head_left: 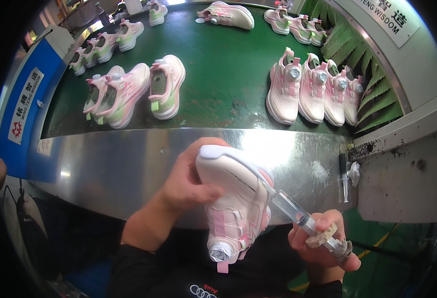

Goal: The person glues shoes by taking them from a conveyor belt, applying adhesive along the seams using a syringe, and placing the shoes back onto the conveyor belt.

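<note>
My left hand [187, 176] is wrapped around the toe end of a white and pink sneaker [227, 191]. The shoe is held toe up and away from me, its dial [221, 252] and pink pull loop toward my body. In my right hand [323, 238] is a clear plastic syringe [290, 206], its plunger end bound with a lumpy beige and grey wrapping. The syringe's thin tip lies at the shoe's right side, by the line where sole and upper meet. Whether it touches there I cannot tell.
Beyond the metal ledge [114, 149] lies a green conveyor belt [223, 79]. Pink-white sneakers [284, 92] stand in a row at its right, more sneakers [166, 87] at its left. Another syringe [344, 181] rests on the ledge beside a crumpled white scrap [353, 173]. Green strips [377, 94] hang at right.
</note>
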`<state>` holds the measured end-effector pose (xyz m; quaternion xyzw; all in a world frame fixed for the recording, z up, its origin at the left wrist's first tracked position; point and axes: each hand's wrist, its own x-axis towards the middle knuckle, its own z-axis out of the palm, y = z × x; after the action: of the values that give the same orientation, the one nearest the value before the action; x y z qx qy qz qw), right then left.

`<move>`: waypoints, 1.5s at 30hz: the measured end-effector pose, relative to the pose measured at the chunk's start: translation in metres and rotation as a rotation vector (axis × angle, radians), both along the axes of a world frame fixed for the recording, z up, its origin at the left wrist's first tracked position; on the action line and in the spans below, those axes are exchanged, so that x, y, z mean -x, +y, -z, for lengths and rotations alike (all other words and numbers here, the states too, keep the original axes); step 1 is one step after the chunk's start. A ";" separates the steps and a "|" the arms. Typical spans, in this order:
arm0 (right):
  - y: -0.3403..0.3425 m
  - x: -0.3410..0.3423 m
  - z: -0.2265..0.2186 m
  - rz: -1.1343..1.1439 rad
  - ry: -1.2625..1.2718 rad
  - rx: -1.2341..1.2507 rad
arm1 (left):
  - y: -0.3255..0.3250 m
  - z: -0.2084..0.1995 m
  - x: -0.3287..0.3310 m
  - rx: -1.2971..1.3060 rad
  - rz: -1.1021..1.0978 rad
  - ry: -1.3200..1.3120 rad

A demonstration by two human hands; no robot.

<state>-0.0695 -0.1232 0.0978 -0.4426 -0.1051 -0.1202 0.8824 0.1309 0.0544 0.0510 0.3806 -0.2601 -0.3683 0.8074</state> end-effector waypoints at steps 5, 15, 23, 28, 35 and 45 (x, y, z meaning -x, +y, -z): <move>-0.003 0.005 0.016 -0.005 0.003 -0.072 | 0.001 0.005 -0.003 -0.049 -0.026 0.045; -0.006 0.014 0.038 -0.023 0.035 -0.111 | -0.002 0.010 -0.011 -0.152 -0.068 0.045; -0.001 0.030 0.055 -0.043 0.086 -0.115 | -0.012 0.008 -0.015 -0.048 -0.035 0.099; 0.008 0.038 0.057 -0.009 0.066 -0.094 | -0.010 0.007 -0.014 -0.027 -0.010 0.282; 0.011 0.052 0.059 0.002 0.079 -0.031 | -0.011 0.010 -0.021 0.014 0.031 0.252; 0.011 0.068 0.070 0.062 0.070 0.061 | -0.012 0.021 -0.022 0.037 0.116 0.485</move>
<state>-0.1372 -0.1119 0.0278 -0.4760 -0.0640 -0.1288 0.8676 0.1529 0.0424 0.0303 0.2508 -0.0868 -0.4897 0.8305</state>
